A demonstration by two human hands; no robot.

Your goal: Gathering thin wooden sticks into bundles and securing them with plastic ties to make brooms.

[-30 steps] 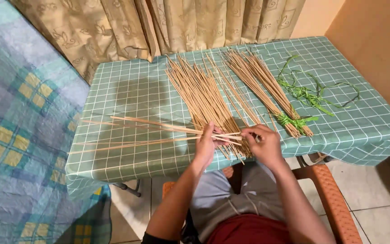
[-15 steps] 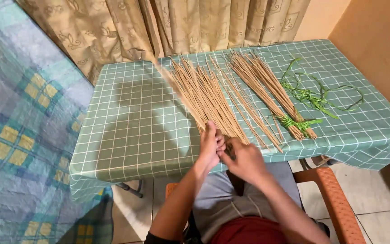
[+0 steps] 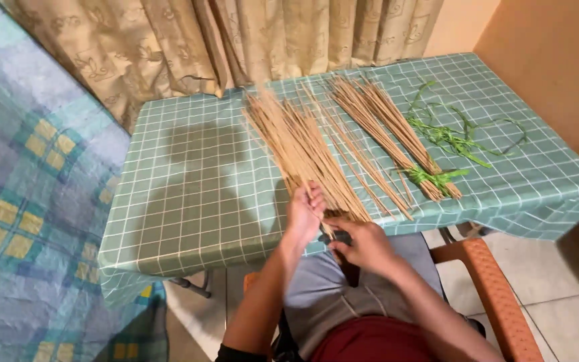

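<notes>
Our hands gather the near ends of a sheaf of thin sticks at the table's front edge.

From the left: our left hand (image 3: 305, 213) lies with fingers laid against the loose stick bundle (image 3: 299, 144), whose near ends are hidden behind both hands; our right hand (image 3: 363, 245) is curled tight around a small dark object (image 3: 343, 237) (too covered to identify) and we cannot tell whether it also grips the sticks. The bundle's long axis runs from the hands up and slightly left across the checked green tablecloth (image 3: 189, 188), its far tips blurred. Further right lie a tied stick bundle (image 3: 397, 137) and green strips (image 3: 457, 137).
</notes>
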